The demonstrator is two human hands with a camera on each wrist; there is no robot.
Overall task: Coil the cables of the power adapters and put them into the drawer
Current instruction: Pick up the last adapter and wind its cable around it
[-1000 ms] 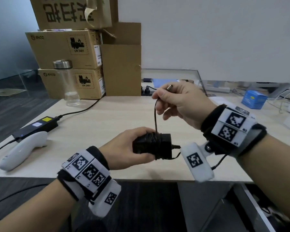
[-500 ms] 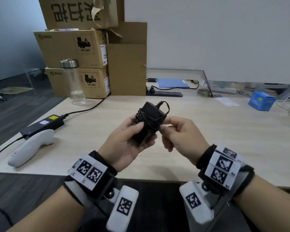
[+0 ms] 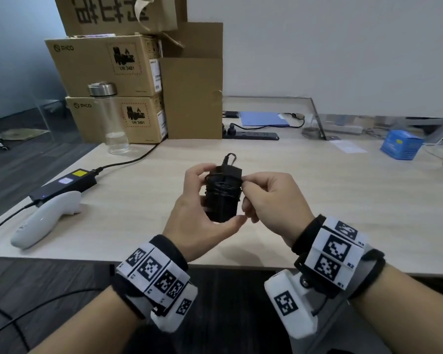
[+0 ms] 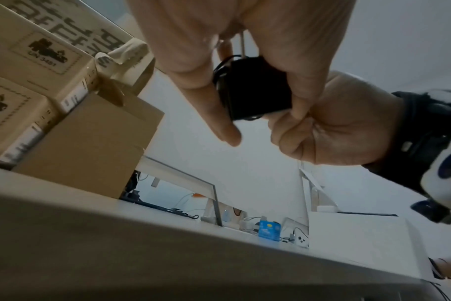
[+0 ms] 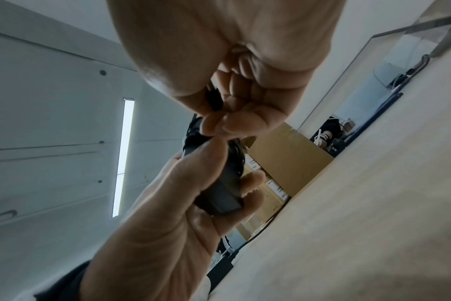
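A small black power adapter (image 3: 223, 192) with its thin cable wound around its body is held upright above the desk (image 3: 317, 200). My left hand (image 3: 202, 213) grips the adapter (image 4: 255, 91) from below and the left side. My right hand (image 3: 264, 198) pinches the cable end at the adapter's right side, seen in the right wrist view as fingertips (image 5: 219, 124) closed on black cable against the adapter (image 5: 219, 195). A second, flat black adapter (image 3: 62, 186) with a yellow label lies at the desk's left, its cable running back. No drawer is in view.
A white controller (image 3: 44, 223) lies by the flat adapter. A glass bottle (image 3: 110, 118), stacked cardboard boxes (image 3: 108, 67) and a black power strip (image 3: 251, 135) stand at the back. A blue box (image 3: 400, 145) sits at the far right.
The right hand held the cable end high above the adapter a second ago; it has since come down to the adapter's side, the cable now wound. The left hand raised and tilted the adapter upright.
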